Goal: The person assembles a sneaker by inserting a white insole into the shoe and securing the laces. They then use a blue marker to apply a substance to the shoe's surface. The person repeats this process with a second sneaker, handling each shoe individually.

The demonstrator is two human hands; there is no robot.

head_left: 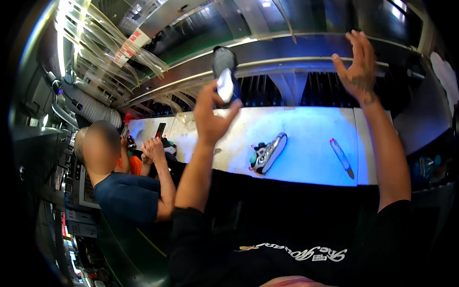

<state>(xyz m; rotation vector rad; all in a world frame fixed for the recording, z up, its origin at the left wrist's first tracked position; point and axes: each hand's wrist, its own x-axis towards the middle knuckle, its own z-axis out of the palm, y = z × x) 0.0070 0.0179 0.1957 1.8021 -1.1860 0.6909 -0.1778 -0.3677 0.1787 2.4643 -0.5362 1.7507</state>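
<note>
In my raised left hand (pixel 215 112) is a dark shoe sole (pixel 224 60) with a bright white patch on its lower part, held upright above the table's far edge. The fingers and thumb close around its lower end. My right hand (pixel 357 69) is lifted at the far right, fingers stretched and thumb apart, with nothing in it. Between my arms, a grey sneaker (pixel 268 154) with teal and red details lies on its side on the white table (pixel 306 170). Farther right on the table rests a slim tool (pixel 341 158) with a pale handle and a brownish, blade-like tip.
Along the table's back runs a metal rail (pixel 315 61) in front of dark rollers (pixel 330 88). Clear hanging strips (pixel 110 38) are at the upper left. A co-worker (pixel 131 191) sits at my left, hands together near another shoe (pixel 169 146). Blue light falls on the table.
</note>
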